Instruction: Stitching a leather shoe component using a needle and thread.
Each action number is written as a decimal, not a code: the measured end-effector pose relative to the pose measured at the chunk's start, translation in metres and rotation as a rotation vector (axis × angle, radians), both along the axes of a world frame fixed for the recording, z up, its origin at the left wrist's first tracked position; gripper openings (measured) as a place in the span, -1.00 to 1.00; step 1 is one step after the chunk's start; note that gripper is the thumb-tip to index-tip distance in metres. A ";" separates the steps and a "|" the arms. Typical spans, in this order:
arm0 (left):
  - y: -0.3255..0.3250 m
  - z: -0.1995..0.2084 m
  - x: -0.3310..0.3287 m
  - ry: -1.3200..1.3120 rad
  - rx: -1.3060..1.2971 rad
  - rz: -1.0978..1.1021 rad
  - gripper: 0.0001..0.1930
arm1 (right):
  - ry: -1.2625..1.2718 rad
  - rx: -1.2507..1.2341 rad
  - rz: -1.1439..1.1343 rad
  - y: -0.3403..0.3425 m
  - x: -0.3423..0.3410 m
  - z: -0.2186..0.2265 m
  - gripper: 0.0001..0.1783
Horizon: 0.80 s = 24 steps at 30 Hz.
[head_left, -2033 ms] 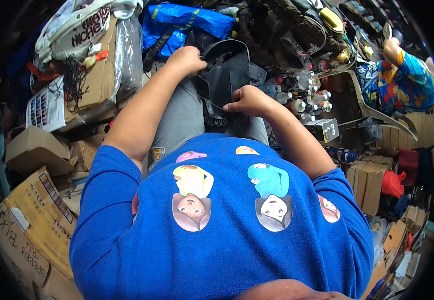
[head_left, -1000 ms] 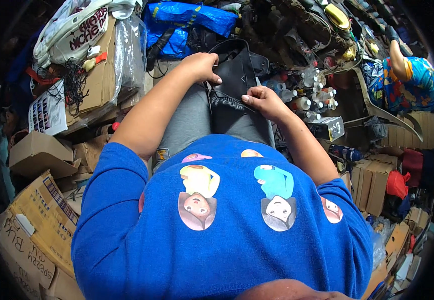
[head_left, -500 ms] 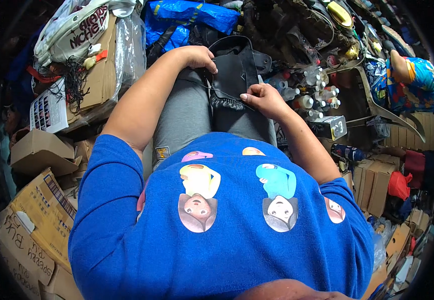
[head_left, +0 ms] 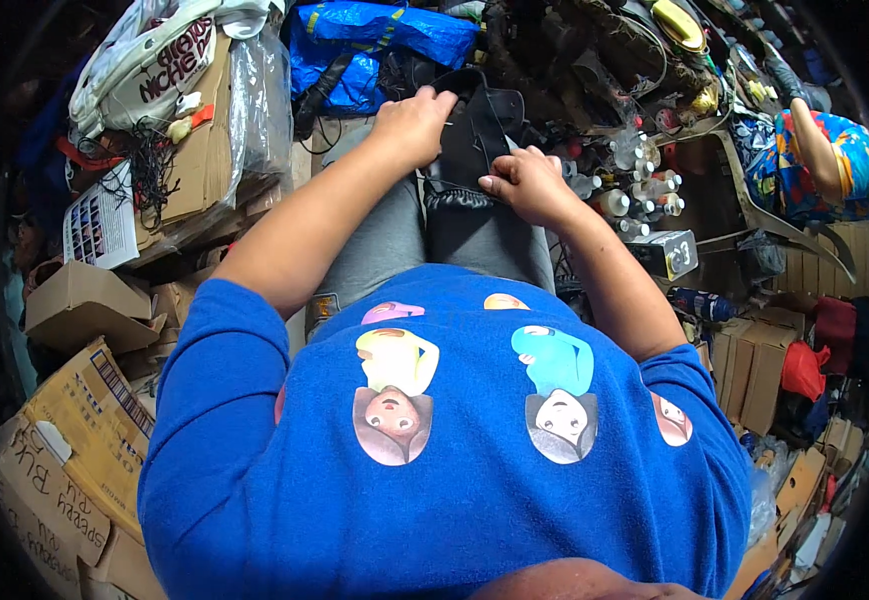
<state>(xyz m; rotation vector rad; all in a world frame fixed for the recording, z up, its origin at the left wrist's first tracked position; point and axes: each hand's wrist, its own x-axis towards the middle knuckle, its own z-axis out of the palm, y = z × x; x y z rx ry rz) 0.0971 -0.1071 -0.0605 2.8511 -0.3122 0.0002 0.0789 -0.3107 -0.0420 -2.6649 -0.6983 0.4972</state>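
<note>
Across my thighs lies a black leather-like piece [head_left: 467, 150] with a gathered, puckered lower edge and a curved band at its far end. My left hand [head_left: 415, 125] is over its upper left side, fingers curled. A thin bright sliver shows by those fingertips, but what they hold is hidden. My right hand [head_left: 532, 186] pinches the piece's lower right edge between thumb and bent fingers, close to the puckers. A thin dark thread runs along the piece.
Several capped bottles [head_left: 645, 190] and a square tin [head_left: 671, 254] stand right of my knees. Beyond them is another person's bright patterned garment [head_left: 860, 165] and bare limb. A blue bag [head_left: 385, 50] lies ahead. Cardboard boxes [head_left: 90, 310] and dark cords [head_left: 143, 175] are on the left.
My left hand has moved from the piece's left edge rightward and up over it. The piece's far end has shifted and folded. My right hand keeps its grip, with fingers more curled.
</note>
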 end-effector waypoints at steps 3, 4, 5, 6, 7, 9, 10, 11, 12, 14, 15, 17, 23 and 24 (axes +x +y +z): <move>-0.001 0.002 -0.028 -0.109 -0.398 -0.274 -0.64 | 0.226 -0.055 -0.030 0.000 0.017 0.005 -0.67; -0.002 -0.001 -0.038 -0.011 -0.467 -0.369 -0.68 | 0.298 -0.012 -0.066 -0.001 0.018 0.006 -0.69; -0.003 0.004 -0.050 0.102 -0.488 -0.358 -0.69 | 0.300 -0.015 -0.068 -0.001 0.014 0.007 -0.69; -0.004 0.009 -0.059 0.216 -0.508 -0.344 -0.69 | 0.102 0.024 -0.053 0.000 0.007 0.008 -0.70; -0.005 0.012 -0.062 0.209 -0.493 -0.308 -0.71 | -0.096 0.063 -0.038 0.000 0.001 0.010 -0.72; 0.003 0.007 -0.052 0.235 -0.553 -0.315 -0.74 | -0.236 0.066 0.008 0.004 -0.010 0.017 -0.73; 0.006 0.005 -0.044 0.260 -0.610 -0.332 -0.77 | -0.379 0.072 0.043 0.006 -0.014 0.023 -0.74; 0.007 0.007 -0.034 0.126 -0.622 -0.400 -0.82 | -0.262 0.106 0.059 0.006 -0.018 0.032 -0.73; 0.004 0.014 -0.030 0.091 -0.649 -0.372 -0.84 | -0.262 0.103 0.059 0.006 -0.017 0.032 -0.73; -0.003 0.009 -0.013 0.028 -0.563 -0.478 -0.82 | 0.115 0.036 0.010 0.005 -0.012 0.029 -0.70; -0.009 0.007 -0.010 0.121 -0.511 -0.478 -0.81 | 0.195 0.130 0.009 0.001 -0.010 0.020 -0.68; -0.015 0.003 -0.005 0.248 -0.469 -0.470 -0.77 | 0.180 0.150 0.042 -0.007 -0.010 0.019 -0.69; -0.009 -0.008 0.008 0.359 -0.543 -0.481 -0.75 | 0.363 0.532 -0.139 -0.044 -0.030 0.043 -0.69; -0.007 -0.006 0.011 0.399 -0.518 -0.469 -0.75 | 0.338 0.520 -0.156 -0.056 -0.024 0.046 -0.69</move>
